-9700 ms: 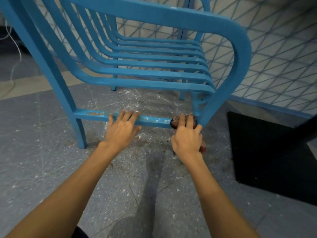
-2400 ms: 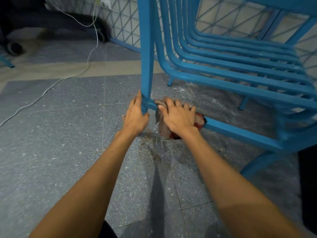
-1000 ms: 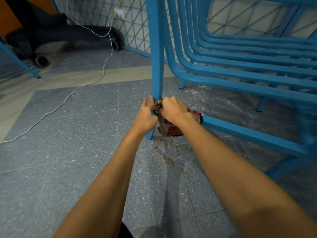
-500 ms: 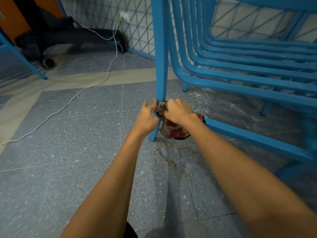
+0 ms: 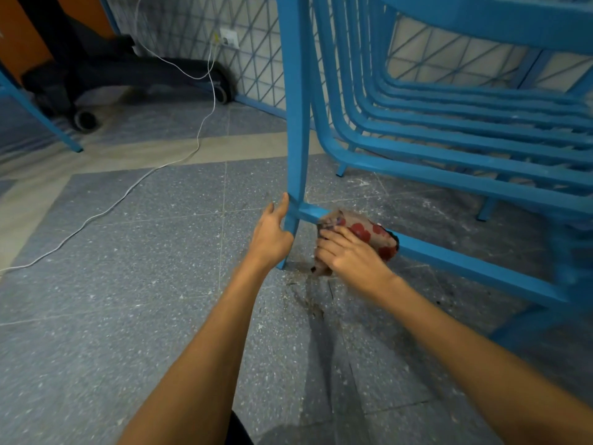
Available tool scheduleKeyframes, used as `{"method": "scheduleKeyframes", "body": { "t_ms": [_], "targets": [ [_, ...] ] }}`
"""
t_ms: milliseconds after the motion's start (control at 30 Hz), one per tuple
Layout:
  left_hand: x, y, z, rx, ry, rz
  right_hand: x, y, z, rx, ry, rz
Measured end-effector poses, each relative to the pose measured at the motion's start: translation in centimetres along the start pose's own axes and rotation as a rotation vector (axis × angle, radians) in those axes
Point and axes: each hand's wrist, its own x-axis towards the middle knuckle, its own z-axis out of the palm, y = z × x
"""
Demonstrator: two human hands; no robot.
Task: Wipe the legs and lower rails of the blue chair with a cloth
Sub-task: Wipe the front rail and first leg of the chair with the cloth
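Head: right hand (image 5: pixel 348 255) grips cloth (image 5: pixel 369 231); left hand (image 5: pixel 272 237) grips leg (image 5: pixel 296 123).

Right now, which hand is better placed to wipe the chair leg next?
The right hand: it holds the cloth against the lower rail, just beside the leg. The left hand grips that leg and has no cloth.

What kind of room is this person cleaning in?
Probably an indoor office or workroom: a speckled grey tiled floor, a black wheeled office-chair base by the patterned wall, and a white cable running to a white wall socket.
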Motion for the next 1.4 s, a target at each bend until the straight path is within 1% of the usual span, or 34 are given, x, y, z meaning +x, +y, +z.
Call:
{"method": "scheduleKeyframes", "body": {
  "t_ms": [67, 133, 167, 200, 233, 267, 300, 333, 367, 400, 433, 533, 667, 800, 900, 967, 1067, 1133, 1233, 1367, 1400],
  "targets": [
    [0.1, 0.1, 0.0, -0.035, 0.022, -0.002, -0.7, 1.2, -1.7, 0.242, 0.092, 0.118],
    [0.4, 0.2, 0.1, -0.074, 0.036, 0.006, 0.4, 2.0, -3.3, 0.435, 0.218, 0.357],
    [0.4, 0.3, 0.1, -0.085, 0.036, 0.007, 1.4, 2.3, -3.7, 0.496, 0.263, 0.479],
    [0.4, 0.3, 0.1, -0.091, 0.033, 0.008, 2.5, 2.6, -3.6, 0.548, 0.274, 0.579],
    [0.4, 0.3, 0.1, -0.092, 0.028, 0.010, 3.6, 2.7, -3.3, 0.594, 0.220, 0.640],
    [0.4, 0.3, 0.1, -0.089, 0.023, 0.009, 4.6, 2.7, -2.9, 0.612, 0.087, 0.688],
    [0.3, 0.3, 0.2, -0.087, 0.021, 0.010, 5.3, 2.6, -2.4, 0.557, -0.091, 0.706],
    [0.4, 0.3, 0.2, -0.085, 0.022, 0.012, 5.7, 2.3, -2.0, 0.454, -0.277, 0.701],
    [0.4, 0.3, 0.2, -0.083, 0.028, 0.017, 5.9, 2.1, -1.7, 0.346, -0.411, 0.691],
    [0.4, 0.2, 0.2, -0.078, 0.033, 0.020, 5.9, 1.9, -1.4, 0.277, -0.470, 0.671],
    [0.4, 0.2, 0.2, -0.067, 0.035, 0.026, 5.8, 1.7, -1.4, 0.236, -0.470, 0.649],
    [0.2, 0.2, 0.4, -0.048, 0.024, 0.056, 3.8, 2.0, -1.8, 0.104, -0.385, 0.577],
    [0.3, 0.1, 0.6, -0.018, 0.013, 0.054, -1.2, 3.3, -2.9, 0.023, -0.385, 0.592],
    [0.4, -0.2, 0.3, -0.009, -0.003, 0.063, -2.2, 3.8, -3.9, 0.069, -0.390, 0.662],
    [0.5, -0.3, 0.1, -0.005, -0.020, 0.076, 0.6, 3.3, -3.3, 0.164, -0.384, 0.670],
    [0.5, -0.3, 0.2, 0.009, -0.017, 0.068, 3.5, 2.6, -2.3, 0.217, -0.416, 0.658],
    [0.3, -0.3, 0.7, 0.098, -0.037, 0.030, 6.0, 1.5, -1.3, 0.231, -0.417, 0.663],
    [0.3, -0.3, 1.5, 0.155, -0.060, 0.015, 5.0, 1.4, -1.3, 0.177, -0.381, 0.626],
    [0.5, 0.1, 2.8, 0.179, -0.034, 0.023, 0.4, 2.6, -2.2, 0.093, -0.307, 0.553],
    [0.4, 0.5, 3.7, 0.130, 0.011, -0.004, -8.0, 4.4, -3.6, -0.086, -0.088, 0.548],
    [0.3, 0.6, 3.8, 0.125, 0.012, -0.013, -9.4, 4.7, -3.8, -0.105, -0.074, 0.556]
  ]
}}
